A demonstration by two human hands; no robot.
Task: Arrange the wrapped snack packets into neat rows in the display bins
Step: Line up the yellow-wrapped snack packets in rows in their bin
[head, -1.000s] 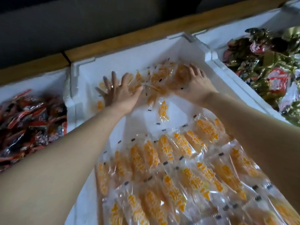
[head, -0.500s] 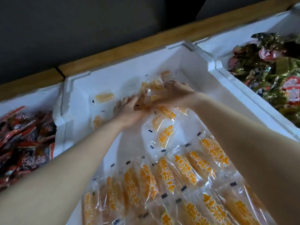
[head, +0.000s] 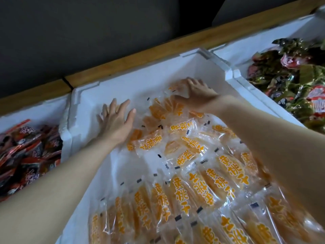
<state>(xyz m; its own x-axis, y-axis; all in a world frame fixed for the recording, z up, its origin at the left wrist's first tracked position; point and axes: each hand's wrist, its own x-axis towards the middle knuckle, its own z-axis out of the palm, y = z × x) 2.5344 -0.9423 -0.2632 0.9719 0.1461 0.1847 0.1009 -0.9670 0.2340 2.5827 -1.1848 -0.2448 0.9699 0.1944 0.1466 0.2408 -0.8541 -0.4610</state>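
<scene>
Your left hand (head: 116, 123) and right hand (head: 198, 95) rest flat, fingers straight, among clear orange-printed snack packets (head: 193, 191) in the middle of three white foam bins (head: 140, 85).

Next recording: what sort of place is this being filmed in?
Probably a shop's loose-snack display: white foam bins sit side by side along a wooden ledge, each holding one kind of wrapped snack: orange-printed packets, red packets at left, green-gold packets at right.

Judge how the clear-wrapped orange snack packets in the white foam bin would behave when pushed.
Likely slippery: the clear-wrapped orange snack packets have glossy, overlapping film. Probably light and floppy-edged: wrappers look crinkled beneath the flat right hand.
</scene>
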